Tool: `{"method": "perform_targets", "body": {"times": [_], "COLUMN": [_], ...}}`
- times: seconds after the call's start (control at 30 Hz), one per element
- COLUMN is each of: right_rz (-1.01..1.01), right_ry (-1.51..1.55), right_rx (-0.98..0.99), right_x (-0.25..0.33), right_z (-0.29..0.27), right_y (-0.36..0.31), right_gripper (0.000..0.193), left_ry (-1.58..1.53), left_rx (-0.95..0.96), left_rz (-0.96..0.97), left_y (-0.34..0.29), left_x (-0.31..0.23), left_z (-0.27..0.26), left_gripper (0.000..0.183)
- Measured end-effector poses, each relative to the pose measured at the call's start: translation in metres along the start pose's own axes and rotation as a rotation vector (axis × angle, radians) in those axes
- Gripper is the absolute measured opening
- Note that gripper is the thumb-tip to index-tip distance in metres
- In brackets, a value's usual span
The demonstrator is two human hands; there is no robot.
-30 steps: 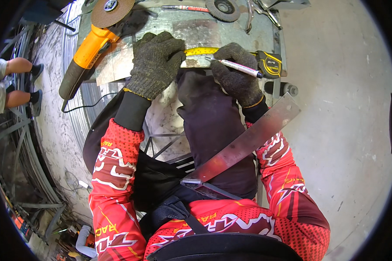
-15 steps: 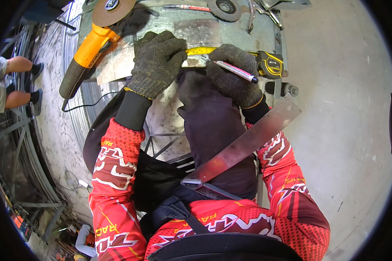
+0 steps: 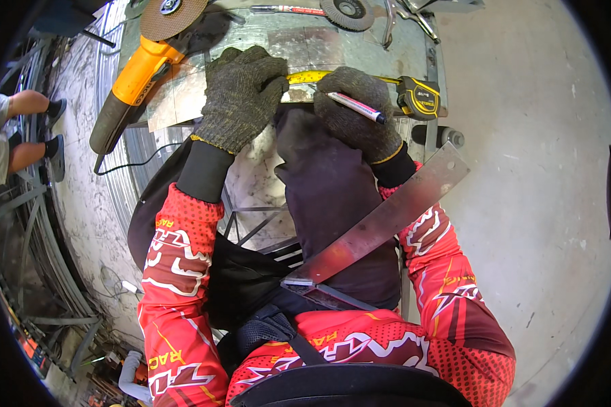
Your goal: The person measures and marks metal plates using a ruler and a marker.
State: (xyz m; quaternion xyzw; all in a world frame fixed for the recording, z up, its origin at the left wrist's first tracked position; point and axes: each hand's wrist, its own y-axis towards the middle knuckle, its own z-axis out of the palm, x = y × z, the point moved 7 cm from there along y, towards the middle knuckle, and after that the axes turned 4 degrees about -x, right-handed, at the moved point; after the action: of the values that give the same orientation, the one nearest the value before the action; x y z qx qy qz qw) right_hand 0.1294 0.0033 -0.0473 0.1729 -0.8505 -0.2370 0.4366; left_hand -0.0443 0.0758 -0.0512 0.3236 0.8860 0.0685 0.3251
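Observation:
Both hands wear dark knitted gloves and rest at the near edge of the metal worktop (image 3: 251,30). My left hand (image 3: 243,98) is closed, its thumb and fingertips pinching the free end of a yellow tape measure blade (image 3: 310,76). From there the blade runs right, passing behind my right hand (image 3: 361,112), to the black and yellow tape case (image 3: 418,98) at the worktop's right edge. A white and pink marker pen (image 3: 356,108) sits in my closed right hand, its dark-capped end pointing down right. The pen's other tip, near the blade, is hard to make out.
An orange angle grinder (image 3: 137,78) lies left of my left hand. Along the far side are another marker (image 3: 288,9), a flap disc (image 3: 347,13) and locking pliers (image 3: 414,22). A metal square (image 3: 387,217) lies across my lap. Another person's legs (image 3: 28,129) show at far left.
My right hand and the marker have shifted slightly left along the blade, the pen tilting a little. My left hand keeps its pinch on the blade.

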Motion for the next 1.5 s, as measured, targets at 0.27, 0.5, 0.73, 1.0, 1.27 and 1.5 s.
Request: {"method": "perform_targets", "body": {"times": [0.27,0.5,0.73,1.0,1.27,1.5], "right_rz": [-0.071,-0.045,-0.055,-0.085,-0.066,-0.025], "right_ry": [-0.053,-0.067,-0.048,-0.076,-0.053,-0.057], "right_rx": [0.008,0.021,0.037,0.035,0.023,0.037], "right_x": [0.0041,0.0017,-0.0021,-0.0008,-0.0039,-0.0043], "right_z": [0.0006,0.0025,0.0028,0.0042,0.0034,0.0036], "right_y": [0.002,0.0006,-0.0006,-0.0004,-0.0017,-0.0016], "right_gripper": [0.02,0.019,0.021,0.022,0.023,0.024], "left_ry": [0.009,0.018,0.018,0.017,0.039,0.024], "left_rx": [0.003,-0.003,-0.039,-0.049,-0.034,-0.056], "left_rz": [-0.007,-0.018,0.041,0.017,0.014,0.038], "left_y": [0.0003,-0.0009,0.0012,-0.0001,0.0005,0.0004], "left_x": [-0.0012,0.0008,-0.0057,-0.0035,-0.0043,-0.0039], "left_z": [-0.0001,0.0006,-0.0029,-0.0023,-0.0021,-0.0028], "left_gripper": [0.019,0.02,0.021,0.021,0.02,0.021]}}
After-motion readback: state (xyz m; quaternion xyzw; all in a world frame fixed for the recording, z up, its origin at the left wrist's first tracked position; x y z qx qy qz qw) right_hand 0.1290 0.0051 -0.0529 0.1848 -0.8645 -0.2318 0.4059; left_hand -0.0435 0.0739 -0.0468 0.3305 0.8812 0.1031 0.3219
